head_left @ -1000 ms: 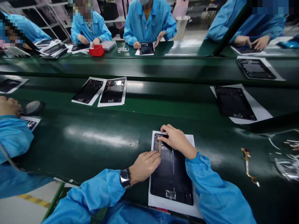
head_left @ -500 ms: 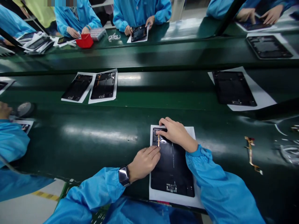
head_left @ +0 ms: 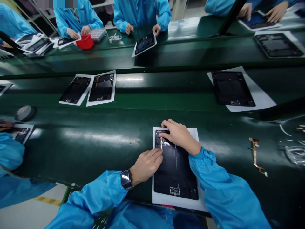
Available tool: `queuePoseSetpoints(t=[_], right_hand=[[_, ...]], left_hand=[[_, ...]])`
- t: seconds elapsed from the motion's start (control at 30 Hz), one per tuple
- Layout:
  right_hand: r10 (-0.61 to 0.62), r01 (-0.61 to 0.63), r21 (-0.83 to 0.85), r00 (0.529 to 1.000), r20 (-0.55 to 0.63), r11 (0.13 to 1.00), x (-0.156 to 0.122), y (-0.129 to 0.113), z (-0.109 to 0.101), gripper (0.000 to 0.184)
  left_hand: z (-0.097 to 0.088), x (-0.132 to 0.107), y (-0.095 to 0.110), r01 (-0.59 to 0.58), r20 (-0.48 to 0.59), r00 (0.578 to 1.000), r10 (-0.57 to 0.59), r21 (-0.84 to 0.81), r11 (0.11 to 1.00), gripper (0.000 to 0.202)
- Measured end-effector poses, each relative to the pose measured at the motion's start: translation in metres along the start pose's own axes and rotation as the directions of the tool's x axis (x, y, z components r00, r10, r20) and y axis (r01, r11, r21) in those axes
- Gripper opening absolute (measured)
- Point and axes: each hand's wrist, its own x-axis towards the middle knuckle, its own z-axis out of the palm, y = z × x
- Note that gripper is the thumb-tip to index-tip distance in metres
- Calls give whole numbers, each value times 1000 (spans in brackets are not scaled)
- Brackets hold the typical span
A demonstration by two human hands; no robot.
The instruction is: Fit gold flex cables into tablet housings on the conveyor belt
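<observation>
A black tablet housing (head_left: 176, 165) lies on a white sheet (head_left: 194, 132) right in front of me. Along its upper left runs a narrow orange flex cable (head_left: 161, 143). My left hand (head_left: 146, 165), with a watch on the wrist, has its fingers pressed together at the cable's lower end. My right hand (head_left: 178, 135) arches over the housing's top edge, its thumb at the cable's upper end and its other fingers bent. What lies under the fingertips is hidden.
A loose flex cable (head_left: 255, 156) lies to the right, near a clear plastic bag (head_left: 295, 154). Farther off, tablet housings (head_left: 101, 87) rest on sheets along the line. A round tin (head_left: 24, 113) stands left. Co-workers in blue sleeves sit opposite and at left.
My hands stay almost where they were on the flex cable. Across the line, a co-worker's tablet housing has tilted and come nearer, held in one hand. The view has shifted slightly.
</observation>
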Motion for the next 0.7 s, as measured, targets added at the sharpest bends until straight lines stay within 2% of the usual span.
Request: queuePoseSetpoints(t=[0.27,0.5,0.7], right_hand=[[-14,14,4,1000,-25,1000,0,1,3,30],[-9,9,-8,1000,-15,1000,-1,1,1,30],[8,-8,-12,1000,4,1000,0,-4,-1,31]], left_hand=[[-1,2,1,-2,-15,1000,2,8,1000,19],[-2,4,2,-9,54,998,10,-7,1000,17],[-12,4,-12,27,59,998,-17,-188,982,26]])
